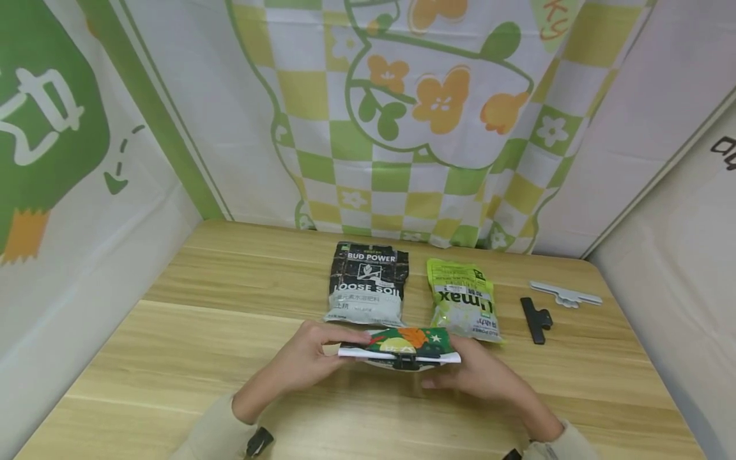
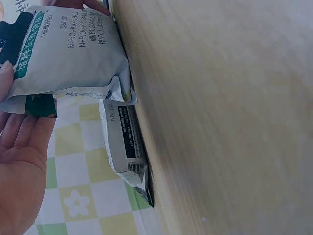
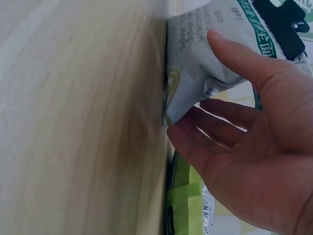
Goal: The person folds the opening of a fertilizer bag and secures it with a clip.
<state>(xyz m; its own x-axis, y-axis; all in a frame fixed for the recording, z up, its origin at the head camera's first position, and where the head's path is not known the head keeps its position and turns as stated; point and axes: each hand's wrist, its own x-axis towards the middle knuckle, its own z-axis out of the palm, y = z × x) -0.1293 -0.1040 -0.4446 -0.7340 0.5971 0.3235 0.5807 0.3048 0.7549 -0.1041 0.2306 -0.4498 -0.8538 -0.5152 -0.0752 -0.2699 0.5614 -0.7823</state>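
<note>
A fertilizer bag (image 1: pixel 413 337) with a green and orange printed front and a pale grey back (image 2: pixel 73 54) stands upright at the front middle of the table. Its folded top edge carries a black bag clip (image 1: pixel 406 361). At the left end of the fold, my left hand (image 1: pixel 307 359) pinches the bag between thumb and fingers. My right hand (image 1: pixel 480 369) holds the other side, its thumb (image 3: pixel 234 54) on the grey back and its curled fingers round the side near the bottom corner. The bag's printed front is mostly hidden in both wrist views.
Behind the held bag lie a black and grey "Bud Power" bag (image 1: pixel 368 281) and a yellow-green bag (image 1: pixel 460 300). To their right are a black bag clip (image 1: pixel 536 321) and a white bag clip (image 1: pixel 566 294). A checkered cloth (image 1: pixel 402 166) hangs behind the wooden table (image 1: pixel 230 345).
</note>
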